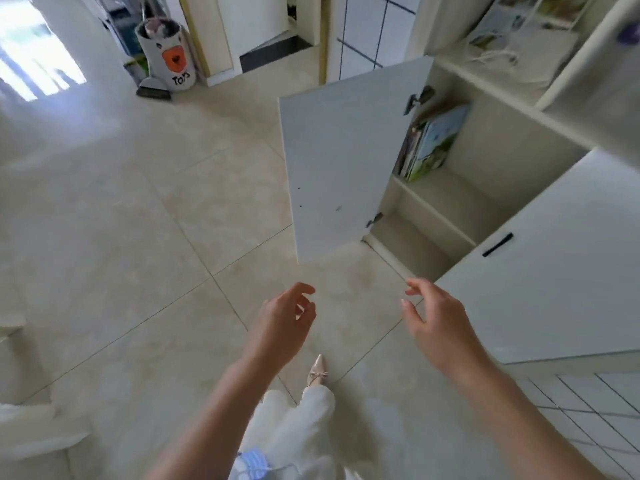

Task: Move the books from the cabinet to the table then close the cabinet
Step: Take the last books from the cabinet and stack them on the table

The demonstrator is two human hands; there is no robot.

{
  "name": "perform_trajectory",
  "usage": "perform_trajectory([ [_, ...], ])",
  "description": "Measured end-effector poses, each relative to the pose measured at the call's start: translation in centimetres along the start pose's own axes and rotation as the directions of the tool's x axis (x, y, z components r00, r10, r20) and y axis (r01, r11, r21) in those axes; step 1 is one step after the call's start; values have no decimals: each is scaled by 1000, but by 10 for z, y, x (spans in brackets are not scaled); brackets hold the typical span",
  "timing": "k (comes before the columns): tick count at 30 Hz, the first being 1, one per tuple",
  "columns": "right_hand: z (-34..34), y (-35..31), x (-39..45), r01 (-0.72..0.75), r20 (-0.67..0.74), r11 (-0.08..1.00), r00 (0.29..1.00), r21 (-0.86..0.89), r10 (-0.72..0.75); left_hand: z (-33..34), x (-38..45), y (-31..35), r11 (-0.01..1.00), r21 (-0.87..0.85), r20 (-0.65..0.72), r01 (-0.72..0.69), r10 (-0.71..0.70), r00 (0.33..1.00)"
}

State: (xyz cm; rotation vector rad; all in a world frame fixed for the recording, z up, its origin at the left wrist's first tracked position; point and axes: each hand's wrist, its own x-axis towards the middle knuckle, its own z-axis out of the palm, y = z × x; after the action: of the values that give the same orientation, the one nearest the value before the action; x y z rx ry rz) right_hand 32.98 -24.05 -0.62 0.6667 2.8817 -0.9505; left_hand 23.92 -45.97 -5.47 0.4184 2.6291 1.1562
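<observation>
Fingers loosely curled on both hands, holding nothing: left hand and right hand raised over floor, apart, short of cabinet. Door swung wide open. Books upright on upper shelf, leaning at left wall, just behind door hinge. Toy bin far back left.

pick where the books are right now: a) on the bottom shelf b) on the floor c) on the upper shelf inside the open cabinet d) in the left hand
c: the books stand leaning on the upper shelf of the cabinet, behind its open door; both hands are empty.
</observation>
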Motion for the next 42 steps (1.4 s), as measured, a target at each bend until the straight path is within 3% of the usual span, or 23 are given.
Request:
perform_trajectory([
  [11,-64,33,147,-78,-51,997,996,-18,77,49,183,70,999,16,150,-40,37,988],
  [18,-98,77,226,-95,34,992,995,-78,98,101,260,107,1000,5,186,-7,6,983],
  [25,-126,121,333,25,206,978,978,-209,19,157,332,148,990,-68,150,127,-115,982],
  [30,-127,133,402,133,250,962,966,-238,-72,194,378,162,991,-89,109,103,-93,990],
  [35,-114,139,459,201,276,944,953,-263,-126,226,426,160,991,-99,123,95,-83,989],
  [42,-78,161,518,206,177,939,971,-277,-161,270,490,141,994,-95,149,61,-47,988],
])
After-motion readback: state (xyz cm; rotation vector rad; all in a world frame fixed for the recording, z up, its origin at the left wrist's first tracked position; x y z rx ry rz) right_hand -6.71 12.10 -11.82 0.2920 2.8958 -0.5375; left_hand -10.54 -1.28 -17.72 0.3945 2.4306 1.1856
